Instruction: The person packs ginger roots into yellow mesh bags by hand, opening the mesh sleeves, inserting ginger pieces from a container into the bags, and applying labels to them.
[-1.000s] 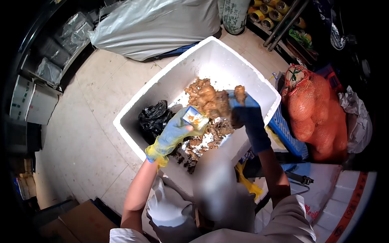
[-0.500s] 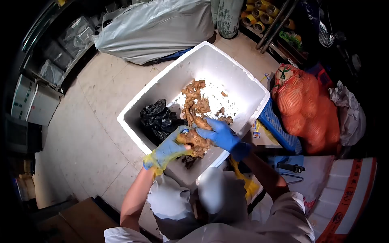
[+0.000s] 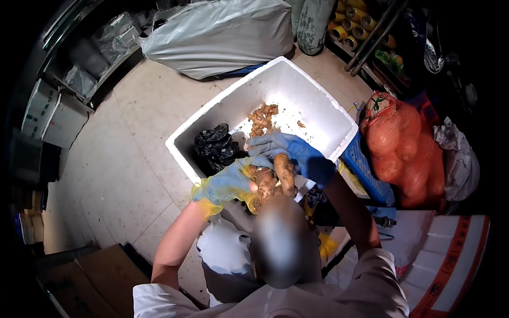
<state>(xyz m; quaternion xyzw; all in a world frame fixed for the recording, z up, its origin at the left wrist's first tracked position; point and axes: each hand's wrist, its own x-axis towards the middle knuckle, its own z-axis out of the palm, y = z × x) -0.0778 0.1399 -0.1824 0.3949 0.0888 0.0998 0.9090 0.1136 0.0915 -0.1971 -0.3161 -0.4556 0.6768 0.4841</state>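
1. The knobbly ginger root [image 3: 265,183] was up at the near side of the white foam box [image 3: 209,113], close to the person's lap.
2. The left hand [image 3: 225,183], gloved, had its fingers closed around the root, thumb against its side. The right hand [image 3: 299,153] lay just beyond, fingers nearly straight; I couldn't tell whether it gripped anything.
3. I judged the root firm and fairly light, perhaps gritty, with knobs that could snap; its thick middle looked the safest hold.
4. A blurred pale shape [image 3: 281,244] cut off the root's lower end, so I couldn't tell whether it was one piece or two. The gloves hid the left fingertips and the right palm.
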